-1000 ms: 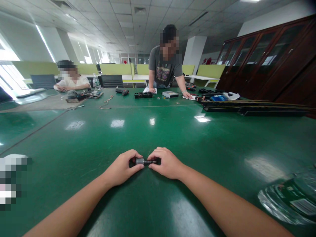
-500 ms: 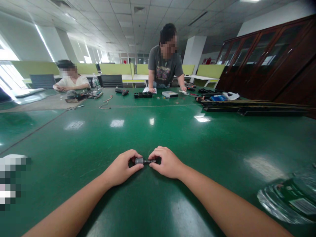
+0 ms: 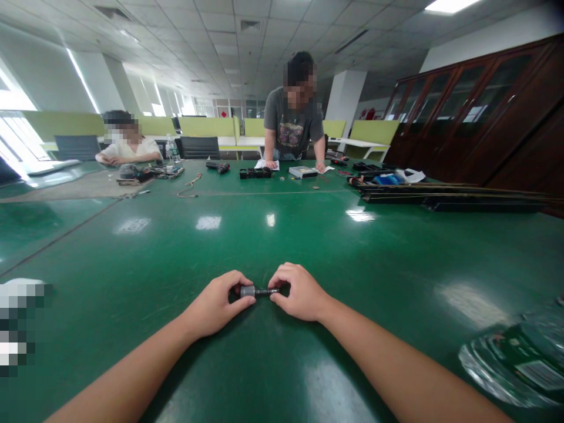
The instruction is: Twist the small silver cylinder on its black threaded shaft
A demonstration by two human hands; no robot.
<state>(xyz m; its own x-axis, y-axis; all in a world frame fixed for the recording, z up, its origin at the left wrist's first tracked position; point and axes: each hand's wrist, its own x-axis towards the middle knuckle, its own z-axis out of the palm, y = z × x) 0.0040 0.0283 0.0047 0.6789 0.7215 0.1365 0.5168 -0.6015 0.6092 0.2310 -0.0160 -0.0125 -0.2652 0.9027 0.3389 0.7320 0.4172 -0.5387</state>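
A small metal part, a grey cylinder with a thin dark shaft running out to the right, lies level between my two hands, low over the green table. The thumb and fingers of my left hand are closed round the cylinder end. My right hand pinches the far end of the shaft, whose tip shows between its thumb and fingers. Whether the part touches the tabletop is hard to tell.
A large plastic bottle lies at the right. Across the table are a power drill, a silver box, a black part, a cord and long black bars. One person leans there; another sits left.
My right hand has shifted very slightly right along the shaft, so a little more of it shows. The standing person's hand beside the silver box has moved left. The view has tilted slightly.
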